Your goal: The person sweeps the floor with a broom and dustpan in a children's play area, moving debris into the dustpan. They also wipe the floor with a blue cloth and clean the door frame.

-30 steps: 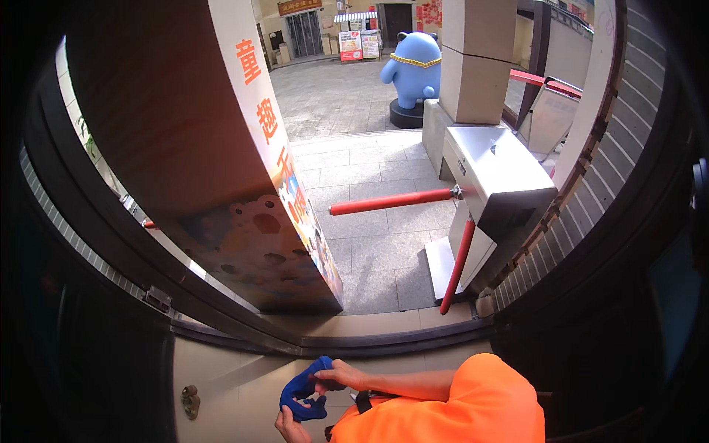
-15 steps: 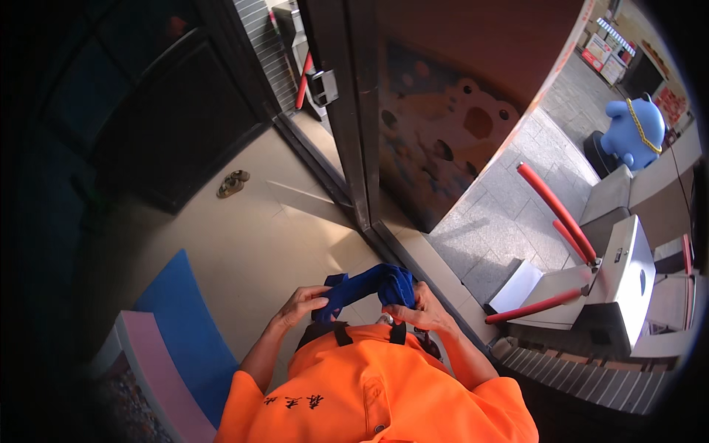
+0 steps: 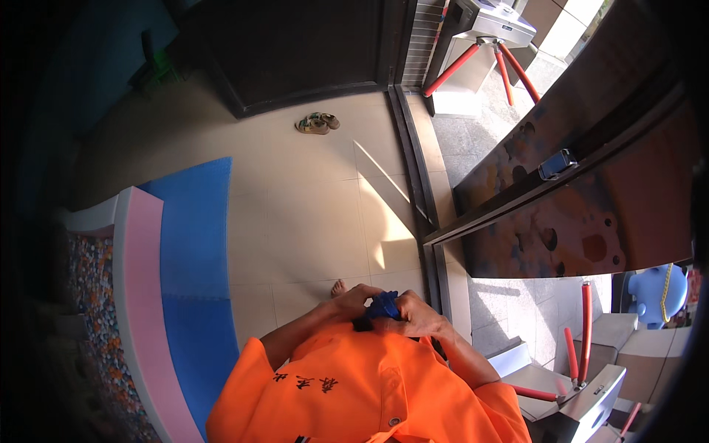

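Observation:
Close in front of my orange shirt (image 3: 369, 384), a blue cloth (image 3: 385, 306) is bunched into a small wad. On its left side my left hand (image 3: 353, 301) is closed, with the fingertips gripping the cloth. From the other side my right hand (image 3: 419, 317) wraps round it, fingers curled in. Both hands almost meet at waist height. Part of the cloth is hidden behind the fingers. Just beyond my left hand, a bare foot (image 3: 338, 287) shows on the tiled floor.
Sandals (image 3: 317, 122) lie on the tiles (image 3: 295, 192). At left, a blue mat (image 3: 196, 236) borders a pink-edged pit (image 3: 144, 273) of small coloured pieces. A dark glass door (image 3: 554, 214) stands open at right. Outside are turnstiles (image 3: 496, 26) with red arms and a blue figure (image 3: 656, 295).
My view has turned left, and my hands have come closer together. The cloth, earlier stretched between them, is now gathered into a compact wad.

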`<state>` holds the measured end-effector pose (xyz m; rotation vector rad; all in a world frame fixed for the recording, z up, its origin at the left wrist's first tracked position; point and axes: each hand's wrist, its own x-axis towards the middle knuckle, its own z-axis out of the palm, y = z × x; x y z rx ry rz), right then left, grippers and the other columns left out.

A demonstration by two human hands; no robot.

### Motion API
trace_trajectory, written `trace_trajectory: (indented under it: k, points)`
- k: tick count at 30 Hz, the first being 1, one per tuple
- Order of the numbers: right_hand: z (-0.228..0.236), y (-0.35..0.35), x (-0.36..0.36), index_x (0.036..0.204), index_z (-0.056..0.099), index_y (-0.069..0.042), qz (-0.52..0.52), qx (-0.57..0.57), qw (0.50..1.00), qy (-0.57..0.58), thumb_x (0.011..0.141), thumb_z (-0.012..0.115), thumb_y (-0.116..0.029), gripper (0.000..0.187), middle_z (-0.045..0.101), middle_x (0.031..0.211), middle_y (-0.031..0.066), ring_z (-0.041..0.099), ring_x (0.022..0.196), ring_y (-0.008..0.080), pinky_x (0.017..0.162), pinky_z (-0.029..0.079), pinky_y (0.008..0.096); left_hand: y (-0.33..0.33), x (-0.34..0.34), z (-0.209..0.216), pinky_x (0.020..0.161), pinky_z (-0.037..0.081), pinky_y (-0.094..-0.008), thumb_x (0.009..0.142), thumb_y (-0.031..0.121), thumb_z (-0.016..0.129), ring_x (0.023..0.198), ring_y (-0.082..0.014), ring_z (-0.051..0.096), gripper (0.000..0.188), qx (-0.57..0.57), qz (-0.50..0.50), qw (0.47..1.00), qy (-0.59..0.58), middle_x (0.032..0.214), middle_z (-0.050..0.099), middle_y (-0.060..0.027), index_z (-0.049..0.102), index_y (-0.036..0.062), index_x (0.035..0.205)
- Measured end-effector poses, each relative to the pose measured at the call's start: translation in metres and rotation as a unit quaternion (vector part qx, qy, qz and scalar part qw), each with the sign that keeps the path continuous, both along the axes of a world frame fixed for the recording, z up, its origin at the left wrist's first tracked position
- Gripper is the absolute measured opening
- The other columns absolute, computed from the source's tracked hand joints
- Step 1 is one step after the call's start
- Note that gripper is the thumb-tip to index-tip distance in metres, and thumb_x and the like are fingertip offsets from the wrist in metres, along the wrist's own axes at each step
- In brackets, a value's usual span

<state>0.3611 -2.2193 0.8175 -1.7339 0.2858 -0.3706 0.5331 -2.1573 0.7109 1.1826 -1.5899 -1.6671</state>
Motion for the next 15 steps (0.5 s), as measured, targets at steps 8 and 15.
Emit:
trace_trajectory:
  k: [8,15]
  points:
    - [0.003,-0.107,0.121,0.058,0.056,0.000,0.041,0.143,0.972,0.181,0.076,0.066,-0.014,0.025,0.049,0.046,0.0011,0.042,0.040,0.0061,0.038,0.032,0.0230,-0.045,0.112,-0.010,0.059,0.044,-0.0304,0.077,0.036,0.065,0.060,-0.0160,0.056,0.035,0.000,0.087,0.995,-0.059,0.063,0.060,-0.0089,0.060,0.0010,0.077]
    - [-0.066,-0.244,0.194,0.092,0.061,0.000,-0.064,-0.434,0.886,0.153,0.075,0.063,-0.023,0.028,0.063,0.082,0.0169,0.060,0.070,0.0331,0.059,0.047,0.0365,-0.121,0.164,0.016,0.069,0.048,-0.0227,0.087,0.033,0.057,0.075,-0.0093,0.060,0.037,0.173,0.334,0.879,0.292,0.086,0.065,-0.0047,0.061,-0.0016,0.101]
